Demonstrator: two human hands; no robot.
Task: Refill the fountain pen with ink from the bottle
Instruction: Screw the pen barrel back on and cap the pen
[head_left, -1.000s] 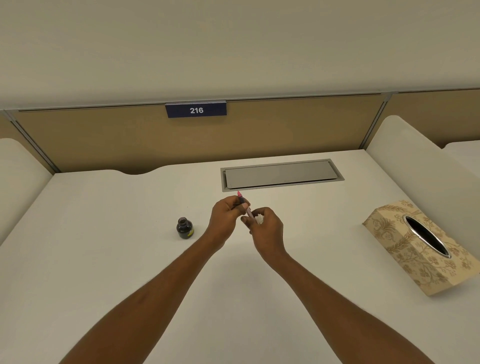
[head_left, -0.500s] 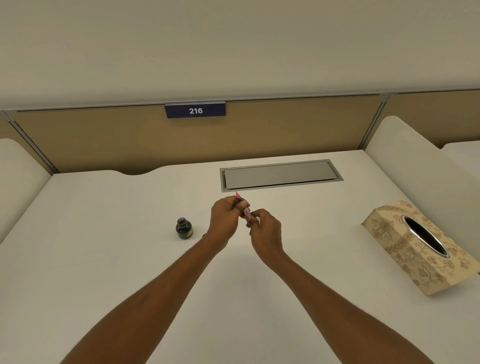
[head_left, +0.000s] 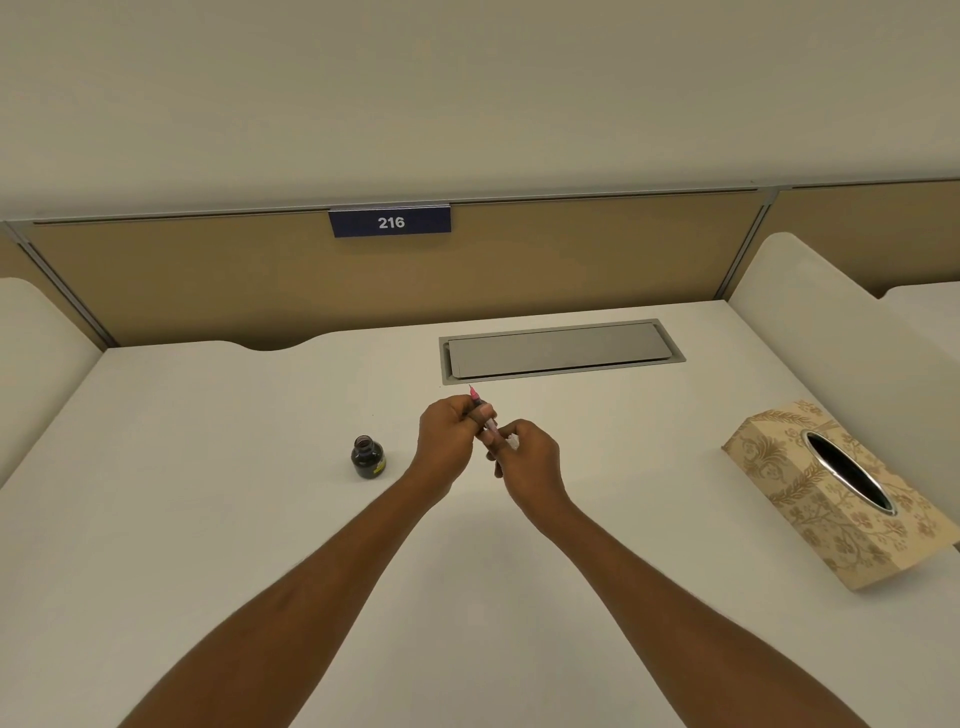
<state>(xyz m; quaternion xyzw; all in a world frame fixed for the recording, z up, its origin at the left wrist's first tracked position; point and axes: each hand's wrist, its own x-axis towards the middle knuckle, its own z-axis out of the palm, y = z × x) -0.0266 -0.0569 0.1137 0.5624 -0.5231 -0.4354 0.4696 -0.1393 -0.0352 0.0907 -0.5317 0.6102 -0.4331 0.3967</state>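
Note:
Both hands hold a slim pink fountain pen (head_left: 477, 402) above the middle of the white desk (head_left: 208, 519). My left hand (head_left: 447, 434) grips its front part, and the pink tip points up and away past my fingers. My right hand (head_left: 524, 457) pinches the pale rear end of the pen, mostly hidden by fingers. A small dark ink bottle (head_left: 368, 457) stands uncapped on the desk, a short way left of my left hand. Its cap is not visible.
A patterned beige tissue box (head_left: 831, 499) lies at the right side of the desk. A grey cable hatch (head_left: 561, 351) is set into the desk behind my hands. Tan partition panels with a "216" sign (head_left: 389, 222) close off the back; white dividers flank both sides.
My hands stay together on the pen with only small finger shifts on it. The bottle has not moved.

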